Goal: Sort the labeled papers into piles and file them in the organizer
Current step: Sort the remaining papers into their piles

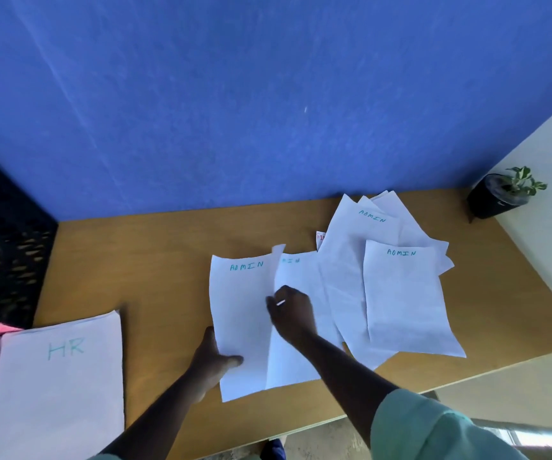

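Nearest, a pale green sleeve covers the right arm, and at the lower left sits a tidy pile headed HR, with a pink edge and more sheets just beside it. Further in, the left hand pinches the lower left edge of an ADMIN sheet, thumb on top and fingers beneath it. Just past that, the right hand rests on the neighbouring sheet, fingers curled at the first sheet's right edge; whether they pinch that edge or only press I cannot tell. To the right lie the loose papers still unsorted, overlapping each other, several headed ADMIN, a scrap of red lettering peeking out behind them. Beyond, at the desk's far right corner, stands a small potted plant; a black mesh organizer fills the far left. Sorting looks to be underway, with the ADMIN pile being gathered. Next calls for squaring these two sheets together, then drawing in the others one at a time
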A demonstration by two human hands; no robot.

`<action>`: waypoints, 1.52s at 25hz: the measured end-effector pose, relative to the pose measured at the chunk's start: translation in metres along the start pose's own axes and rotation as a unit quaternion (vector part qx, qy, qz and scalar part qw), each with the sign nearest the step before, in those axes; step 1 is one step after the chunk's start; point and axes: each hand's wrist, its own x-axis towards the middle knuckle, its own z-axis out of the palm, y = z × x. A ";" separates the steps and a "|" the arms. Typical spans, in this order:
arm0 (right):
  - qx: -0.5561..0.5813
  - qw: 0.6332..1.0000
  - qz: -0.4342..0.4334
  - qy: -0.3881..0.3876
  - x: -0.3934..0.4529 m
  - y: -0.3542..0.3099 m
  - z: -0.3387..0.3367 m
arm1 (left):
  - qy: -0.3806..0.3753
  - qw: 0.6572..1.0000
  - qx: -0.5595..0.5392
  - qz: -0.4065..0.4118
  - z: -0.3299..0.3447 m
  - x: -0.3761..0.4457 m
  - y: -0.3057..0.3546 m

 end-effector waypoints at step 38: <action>0.108 0.988 -0.022 -0.109 -0.026 0.004 0.011 | 0.132 0.975 -0.179 -0.009 0.032 0.018 0.023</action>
